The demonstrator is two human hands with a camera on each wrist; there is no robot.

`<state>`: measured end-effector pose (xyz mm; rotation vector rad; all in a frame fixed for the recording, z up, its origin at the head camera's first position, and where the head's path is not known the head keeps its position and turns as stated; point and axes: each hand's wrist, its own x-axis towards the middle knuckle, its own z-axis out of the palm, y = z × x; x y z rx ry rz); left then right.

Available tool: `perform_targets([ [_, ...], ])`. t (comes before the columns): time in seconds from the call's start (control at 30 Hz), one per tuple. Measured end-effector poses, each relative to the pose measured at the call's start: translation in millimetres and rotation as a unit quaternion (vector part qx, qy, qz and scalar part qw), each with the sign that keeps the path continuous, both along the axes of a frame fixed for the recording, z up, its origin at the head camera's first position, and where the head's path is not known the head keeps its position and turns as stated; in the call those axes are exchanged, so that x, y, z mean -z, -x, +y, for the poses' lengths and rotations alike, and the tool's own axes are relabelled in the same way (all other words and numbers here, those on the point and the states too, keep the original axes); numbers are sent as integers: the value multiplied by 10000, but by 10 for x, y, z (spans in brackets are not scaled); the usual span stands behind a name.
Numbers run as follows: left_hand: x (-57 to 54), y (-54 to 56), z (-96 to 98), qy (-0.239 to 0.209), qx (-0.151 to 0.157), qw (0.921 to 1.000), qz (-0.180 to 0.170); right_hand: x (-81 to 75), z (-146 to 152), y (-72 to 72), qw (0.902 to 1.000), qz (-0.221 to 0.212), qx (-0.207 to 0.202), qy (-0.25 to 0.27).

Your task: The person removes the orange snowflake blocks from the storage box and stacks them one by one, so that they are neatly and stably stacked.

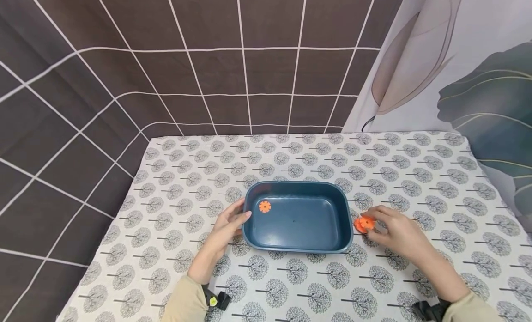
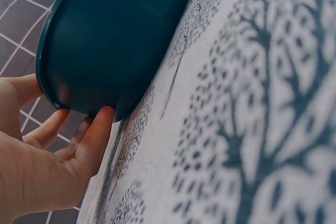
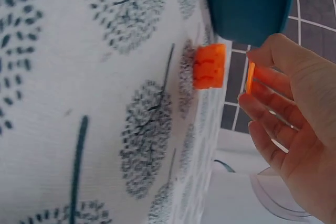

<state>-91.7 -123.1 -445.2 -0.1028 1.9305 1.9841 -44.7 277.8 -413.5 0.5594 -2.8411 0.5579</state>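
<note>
A dark blue plastic basin (image 1: 291, 225) stands on the table, and one orange notched disc (image 1: 264, 206) lies flat on its floor near the left end. My left hand (image 1: 222, 232) holds the basin's left end, thumb over the rim and fingertips against the outer wall, as the left wrist view shows. To the right of the basin, my right hand (image 1: 399, 232) pinches a single thin orange disc (image 3: 250, 78) between thumb and fingers. Just beside that disc, a short stack of orange discs (image 3: 209, 66) rests on the cloth, apart from the hand.
A white tablecloth (image 1: 316, 289) printed with grey trees covers the table. Behind it hangs a dark cloth (image 1: 208, 72) with a white grid, and a pale leaf-patterned curtain (image 1: 469, 63) hangs at the right. A black strap sits on each wrist.
</note>
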Motion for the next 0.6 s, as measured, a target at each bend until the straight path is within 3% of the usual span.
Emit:
perform_targets([
  [0.6, 18, 3, 3, 89, -59, 9999, -28, 121, -17, 30, 9996, 157, -232, -13],
])
